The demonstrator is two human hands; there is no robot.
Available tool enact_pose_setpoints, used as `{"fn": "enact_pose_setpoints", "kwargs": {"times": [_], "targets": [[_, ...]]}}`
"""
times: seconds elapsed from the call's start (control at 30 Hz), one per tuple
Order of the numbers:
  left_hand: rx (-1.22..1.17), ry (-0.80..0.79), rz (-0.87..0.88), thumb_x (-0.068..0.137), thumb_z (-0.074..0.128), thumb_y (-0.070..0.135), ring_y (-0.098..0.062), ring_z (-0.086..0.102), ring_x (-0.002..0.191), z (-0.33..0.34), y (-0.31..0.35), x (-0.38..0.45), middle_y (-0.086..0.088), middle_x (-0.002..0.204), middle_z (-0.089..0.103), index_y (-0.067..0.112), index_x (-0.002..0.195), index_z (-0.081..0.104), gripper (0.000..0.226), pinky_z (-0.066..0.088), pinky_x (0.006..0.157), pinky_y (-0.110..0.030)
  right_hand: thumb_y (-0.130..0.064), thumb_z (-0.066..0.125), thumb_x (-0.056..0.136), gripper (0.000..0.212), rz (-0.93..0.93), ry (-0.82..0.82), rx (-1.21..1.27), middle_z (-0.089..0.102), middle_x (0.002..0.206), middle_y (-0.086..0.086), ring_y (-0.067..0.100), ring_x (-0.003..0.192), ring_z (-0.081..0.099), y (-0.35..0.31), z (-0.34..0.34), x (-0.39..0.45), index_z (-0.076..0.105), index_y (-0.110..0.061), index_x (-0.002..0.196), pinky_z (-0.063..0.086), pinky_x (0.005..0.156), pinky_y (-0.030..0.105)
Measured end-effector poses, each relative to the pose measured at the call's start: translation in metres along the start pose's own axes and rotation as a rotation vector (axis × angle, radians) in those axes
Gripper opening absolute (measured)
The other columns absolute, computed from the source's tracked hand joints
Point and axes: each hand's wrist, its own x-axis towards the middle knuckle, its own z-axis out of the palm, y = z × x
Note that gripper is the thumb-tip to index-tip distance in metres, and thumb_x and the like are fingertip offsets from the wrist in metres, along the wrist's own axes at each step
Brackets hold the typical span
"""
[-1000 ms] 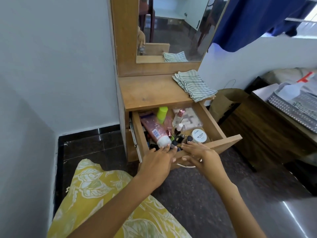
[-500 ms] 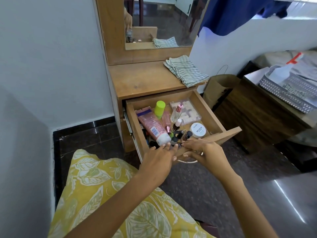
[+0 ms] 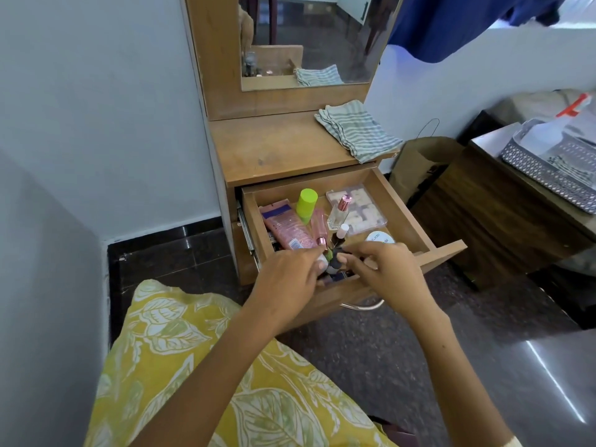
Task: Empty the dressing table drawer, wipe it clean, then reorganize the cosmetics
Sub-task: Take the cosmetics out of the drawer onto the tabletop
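Drawer [image 3: 400,201]: we find it pulled out, wooden, boxy, at 12 o'clock | contents: glossy pink tube [image 3: 287,229], lime cylindrical cap [image 3: 306,201] | left hand [image 3: 290,279]: fingers curled among small bottles [image 3: 335,262], hold unclear | right hand [image 3: 383,269]: curled likewise, we cannot tell | striped cloth [image 3: 356,130] folded on tabletop.

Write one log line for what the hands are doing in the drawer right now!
step: emptying | drawer: open, full | left hand, right hand: fingers among small bottles, grip unclear | striped cloth: on tabletop
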Motion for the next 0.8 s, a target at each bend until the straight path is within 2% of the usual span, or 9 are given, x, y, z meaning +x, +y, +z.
{"fn": "enact_pose_setpoints", "kwargs": {"times": [0.07, 0.17, 0.27, 0.37, 0.47, 0.6, 0.7, 0.77, 0.8], "targets": [[-0.007, 0.058, -0.078, 0.096, 0.047, 0.021, -0.019, 0.061, 0.094, -0.003, -0.008, 0.004, -0.002, 0.108, 0.067, 0.017, 0.120, 0.061, 0.028, 0.045, 0.075, -0.028, -0.040, 0.060, 0.089, 0.023, 0.013, 0.038, 0.051, 0.072, 0.081, -0.002, 0.017, 0.077, 0.064, -0.014, 0.006, 0.014, 0.072, -0.024, 0.101, 0.052, 0.069, 0.037], [-0.002, 0.119, -0.167, 0.094, 0.051, 0.015, -0.017, 0.059, 0.091, -0.003, -0.020, 0.007, -0.003, 0.104, 0.065, 0.016, 0.116, 0.063, 0.026, 0.045, 0.075, -0.026, -0.034, 0.059, 0.090, 0.023, 0.017, 0.010, 0.018, 0.072, 0.092, 0.002, 0.022, 0.086, 0.065, -0.034, 0.022, 0.038, 0.069, -0.022, 0.106, 0.052, 0.073, 0.036], [-0.015, 0.154, -0.223, 0.093, 0.052, 0.013, -0.016, 0.058, 0.093, -0.003, -0.029, 0.009, -0.004, 0.105, 0.063, 0.015, 0.113, 0.065, 0.023, 0.046, 0.077, -0.027, -0.041, 0.061, 0.087, 0.033, 0.044, -0.077, -0.109, 0.068, 0.101, 0.004, 0.024, 0.091, 0.064, -0.052, 0.041, 0.056, 0.064, -0.019, 0.111, 0.046, 0.070, 0.027], [-0.026, 0.168, -0.284, 0.094, 0.050, 0.015, -0.016, 0.055, 0.097, -0.001, -0.036, 0.011, -0.003, 0.107, 0.062, 0.016, 0.113, 0.064, 0.023, 0.046, 0.080, -0.027, -0.043, 0.066, 0.083, 0.041, 0.045, -0.140, -0.260, 0.064, 0.101, 0.006, 0.024, 0.086, 0.063, -0.063, 0.061, 0.064, 0.054, -0.015, 0.110, 0.044, 0.065, 0.030], [-0.047, 0.198, -0.321, 0.095, 0.050, 0.017, -0.015, 0.056, 0.100, 0.000, -0.038, 0.010, -0.003, 0.111, 0.062, 0.014, 0.117, 0.061, 0.025, 0.046, 0.083, -0.027, -0.035, 0.069, 0.082, 0.047, 0.067, -0.124, -0.305, 0.063, 0.104, 0.005, 0.026, 0.088, 0.065, -0.066, 0.075, 0.066, 0.045, -0.013, 0.116, 0.044, 0.062, 0.031], [-0.047, 0.223, -0.345, 0.094, 0.052, 0.019, -0.017, 0.057, 0.103, 0.000, -0.039, 0.009, -0.005, 0.116, 0.062, 0.012, 0.127, 0.055, 0.033, 0.048, 0.087, -0.035, -0.036, 0.074, 0.070, 0.053, 0.142, -0.087, -0.086, 0.066, 0.096, 0.000, 0.022, 0.080, 0.064, -0.054, 0.069, 0.059, 0.048, -0.020, 0.114, 0.044, 0.060, 0.027], [-0.135, 0.263, -0.394, 0.094, 0.052, 0.028, -0.016, 0.052, 0.111, 0.000, -0.043, 0.010, -0.003, 0.122, 0.057, 0.012, 0.130, 0.052, 0.039, 0.046, 0.092, -0.037, -0.038, 0.080, 0.061, 0.061, 0.186, -0.020, 0.210, 0.061, 0.088, -0.015, 0.005, 0.074, 0.060, -0.042, 0.054, 0.045, 0.049, -0.029, 0.113, 0.044, 0.056, 0.018], [-0.289, 0.278, -0.377, 0.092, 0.053, 0.031, -0.012, 0.052, 0.112, -0.002, -0.044, 0.010, 0.002, 0.119, 0.057, 0.019, 0.127, 0.053, 0.036, 0.047, 0.092, -0.031, -0.032, 0.083, 0.061, 0.059, 0.167, 0.003, 0.485, 0.061, 0.090, -0.020, -0.003, 0.082, 0.063, -0.037, 0.045, 0.039, 0.051, -0.031, 0.110, 0.046, 0.058, 0.011], [-0.410, 0.258, -0.358, 0.092, 0.054, 0.031, -0.007, 0.054, 0.109, -0.004, -0.045, 0.010, 0.008, 0.114, 0.058, 0.028, 0.123, 0.053, 0.031, 0.048, 0.088, -0.023, -0.028, 0.084, 0.063, 0.056, 0.133, -0.018, 0.638, 0.065, 0.095, -0.017, -0.002, 0.089, 0.064, -0.037, 0.041, 0.039, 0.054, -0.028, 0.110, 0.050, 0.063, 0.011]]}}
